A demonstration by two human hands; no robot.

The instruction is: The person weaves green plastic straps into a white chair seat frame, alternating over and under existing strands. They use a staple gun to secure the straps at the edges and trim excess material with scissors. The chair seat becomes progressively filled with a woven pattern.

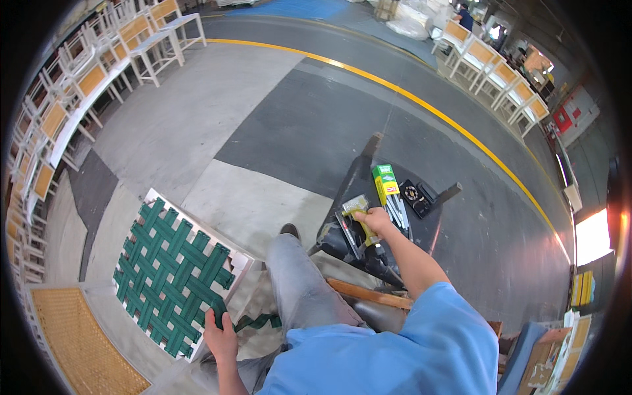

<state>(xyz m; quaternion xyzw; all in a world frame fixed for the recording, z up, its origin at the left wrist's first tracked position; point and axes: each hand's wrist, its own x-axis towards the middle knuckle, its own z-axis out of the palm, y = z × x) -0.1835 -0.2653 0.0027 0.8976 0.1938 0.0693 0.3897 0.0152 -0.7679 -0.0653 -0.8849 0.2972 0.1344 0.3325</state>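
Left hand point(222, 336) is nearly closed, thumb and fingers pinching a flat green fabric band point(219, 305) at the near right corner of a square, pale-edged panel point(171, 276), coarsely woven in the same webbing; right hand point(376, 221) is wrapped around a yellow-handled metal tool point(367, 234), over a dark stand point(332, 242); beyond lie slim silvery strips point(397, 214) and a green-and-yellow box point(384, 181).

Black stand point(359, 170): green-yellow box point(384, 184), silver strips point(396, 214).
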